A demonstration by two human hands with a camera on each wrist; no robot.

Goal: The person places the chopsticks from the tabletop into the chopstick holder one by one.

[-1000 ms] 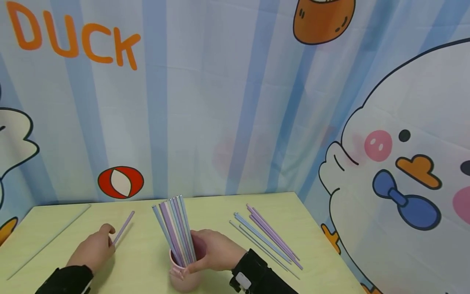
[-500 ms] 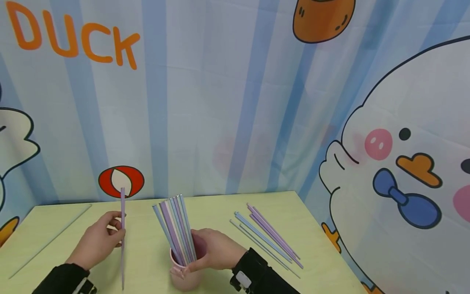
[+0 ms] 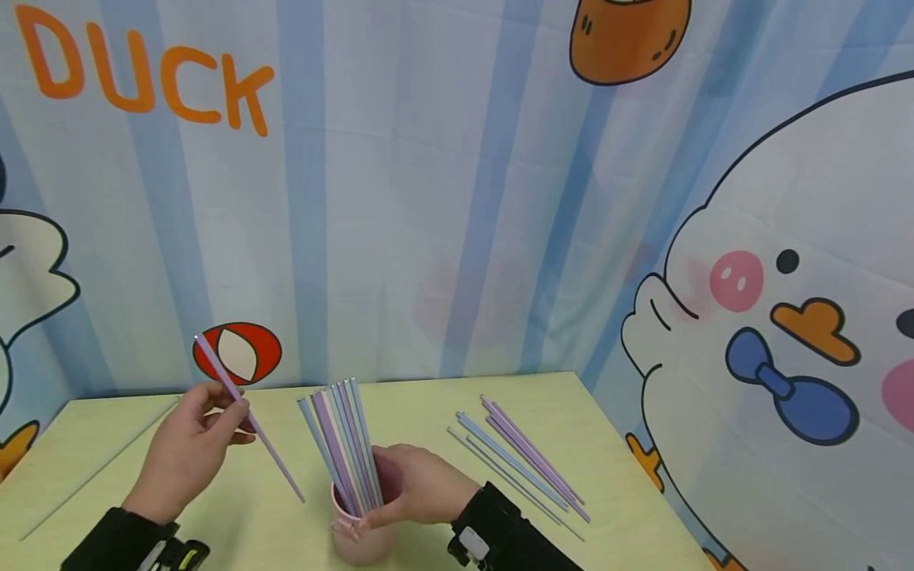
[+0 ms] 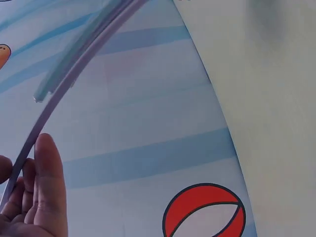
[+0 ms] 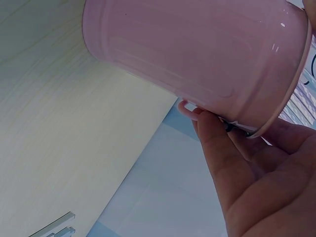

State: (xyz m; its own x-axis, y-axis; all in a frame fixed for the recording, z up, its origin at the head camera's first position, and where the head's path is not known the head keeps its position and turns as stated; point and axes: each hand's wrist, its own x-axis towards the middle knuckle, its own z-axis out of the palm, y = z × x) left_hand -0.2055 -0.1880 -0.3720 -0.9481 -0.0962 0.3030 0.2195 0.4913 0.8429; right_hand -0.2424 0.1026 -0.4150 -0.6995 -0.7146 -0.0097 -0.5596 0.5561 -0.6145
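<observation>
My left hand (image 3: 189, 452) pinches a purple straw (image 3: 272, 452) between thumb and fingers, above the left part of the table. The straw slants, its lower end pointing down toward a pink cup (image 3: 362, 547). A bundle of purple, blue and pale straws (image 3: 346, 448) stands in the cup, leaning left. My right hand (image 3: 428, 485) holds the cup at its rim, with the thumb at the front and fingers behind. In the right wrist view the fingers grip the rim beside a small loop handle (image 5: 186, 109). The left wrist view shows the purple straw (image 4: 54, 106) overlapping the bundle.
A long pale green straw (image 3: 100, 468) lies along the left side of the table. To the right of the cup lie several purple straws (image 3: 531, 452), blue straws (image 3: 510, 460) and thin grey straws (image 3: 500, 476). A printed curtain (image 3: 393, 198) hangs behind the table's back edge.
My left hand has lifted the purple straw off the table and turned it, first upright, then slanting with its lower end toward the cup. The right hand and cup have stayed in place.
</observation>
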